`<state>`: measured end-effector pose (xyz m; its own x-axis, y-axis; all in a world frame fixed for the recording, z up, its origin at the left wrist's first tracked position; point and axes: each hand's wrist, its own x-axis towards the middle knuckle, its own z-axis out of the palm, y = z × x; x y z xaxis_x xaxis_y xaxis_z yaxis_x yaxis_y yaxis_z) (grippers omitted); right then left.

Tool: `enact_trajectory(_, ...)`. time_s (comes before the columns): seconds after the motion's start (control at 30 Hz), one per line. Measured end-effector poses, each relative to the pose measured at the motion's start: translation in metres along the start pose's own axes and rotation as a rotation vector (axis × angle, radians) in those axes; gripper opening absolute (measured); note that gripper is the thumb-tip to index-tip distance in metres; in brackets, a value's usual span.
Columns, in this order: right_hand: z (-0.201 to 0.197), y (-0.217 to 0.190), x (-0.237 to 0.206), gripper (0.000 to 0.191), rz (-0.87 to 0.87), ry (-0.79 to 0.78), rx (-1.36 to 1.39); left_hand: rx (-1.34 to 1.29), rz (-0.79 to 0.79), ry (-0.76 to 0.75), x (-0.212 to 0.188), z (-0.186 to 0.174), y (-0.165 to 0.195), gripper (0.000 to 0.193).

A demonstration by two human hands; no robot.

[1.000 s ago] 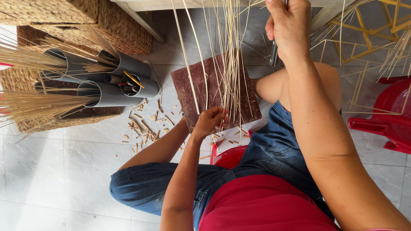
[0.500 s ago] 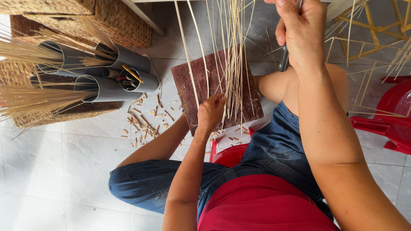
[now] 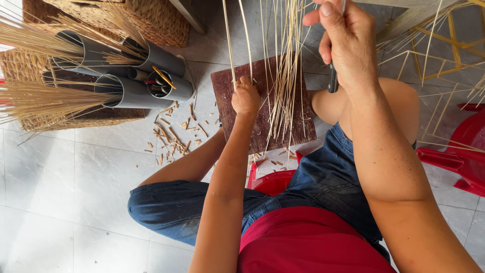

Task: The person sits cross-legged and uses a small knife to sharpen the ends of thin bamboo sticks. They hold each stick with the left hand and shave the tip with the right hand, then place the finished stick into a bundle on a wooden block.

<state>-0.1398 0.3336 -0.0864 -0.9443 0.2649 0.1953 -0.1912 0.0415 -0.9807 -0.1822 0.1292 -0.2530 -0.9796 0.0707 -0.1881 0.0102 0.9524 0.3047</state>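
Note:
A bundle of thin pale bamboo sticks [image 3: 287, 76] stands upright over a dark brown wooden board [image 3: 262, 121] on the floor. My left hand [image 3: 245, 97] is closed around the lower ends of a few sticks just above the board. My right hand [image 3: 343, 40] is raised higher, shut on a dark-handled tool [image 3: 333, 81] whose handle hangs below the fist; its upper end is hidden by my fingers. I sit on a low red stool [image 3: 273, 181] with my knees apart.
Grey plastic tubes [image 3: 126, 91] stuffed with sticks lie on woven baskets [image 3: 151, 20] at the left. Short stick offcuts [image 3: 172, 139] litter the grey tiles. A red plastic chair [image 3: 465, 151] and a yellow stick frame [image 3: 444, 55] stand at the right.
My left hand has risen from the board's near edge to its middle, gripping the stick ends. My right hand with the tool has shifted slightly.

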Motion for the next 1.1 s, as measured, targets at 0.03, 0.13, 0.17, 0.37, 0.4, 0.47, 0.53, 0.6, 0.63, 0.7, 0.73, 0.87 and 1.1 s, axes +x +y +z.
enact_trajectory(0.03,0.001,0.0,0.0,0.035,-0.003,-0.02,0.005,-0.014,0.008,0.01,0.0,0.0,0.0,0.025)
enact_trajectory(0.13,0.003,0.004,-0.002,0.032,0.016,-0.067,-0.01,-0.188,0.037,0.082,-0.004,-0.004,-0.006,0.012)
enact_trajectory(0.17,0.004,0.005,-0.003,0.031,0.04,-0.074,-0.032,-0.268,0.048,0.116,-0.007,-0.006,-0.008,0.01)
enact_trajectory(0.37,0.029,0.016,-0.008,0.031,0.15,-0.238,-0.111,-0.868,0.289,0.217,-0.07,-0.048,-0.029,0.004)
enact_trajectory(0.4,0.036,0.017,-0.009,0.031,0.168,-0.281,-0.151,-0.913,0.341,0.203,-0.088,-0.053,-0.032,0.004)
enact_trajectory(0.47,0.048,0.017,-0.015,0.031,0.15,-0.378,-0.154,-0.935,0.351,0.137,-0.124,-0.055,-0.037,0.003)
enact_trajectory(0.53,0.055,0.013,-0.024,0.03,0.086,-0.393,-0.118,-0.957,0.323,0.044,-0.155,-0.053,-0.047,0.003)
enact_trajectory(0.6,0.06,0.006,-0.034,0.028,-0.012,-0.335,-0.038,-0.926,0.352,0.016,-0.173,-0.046,-0.06,0.006)
enact_trajectory(0.63,0.06,0.002,-0.037,0.025,-0.056,-0.332,0.028,-0.85,0.368,0.021,-0.179,-0.044,-0.071,0.008)
enact_trajectory(0.7,0.058,-0.007,-0.044,0.019,-0.144,-0.32,0.159,-0.748,0.411,0.034,-0.192,-0.04,-0.09,0.01)
enact_trajectory(0.73,0.057,-0.011,-0.048,0.021,-0.115,-0.308,0.153,-0.722,0.441,0.048,-0.196,-0.041,-0.099,0.009)
enact_trajectory(0.87,0.057,-0.022,-0.08,0.021,-0.026,-0.209,0.238,-0.795,0.33,0.034,-0.198,-0.053,-0.111,0.008)
enact_trajectory(1.1,0.057,-0.033,-0.141,0.033,0.146,-0.314,0.09,-1.657,0.114,0.283,-0.183,-0.134,-0.098,0.012)
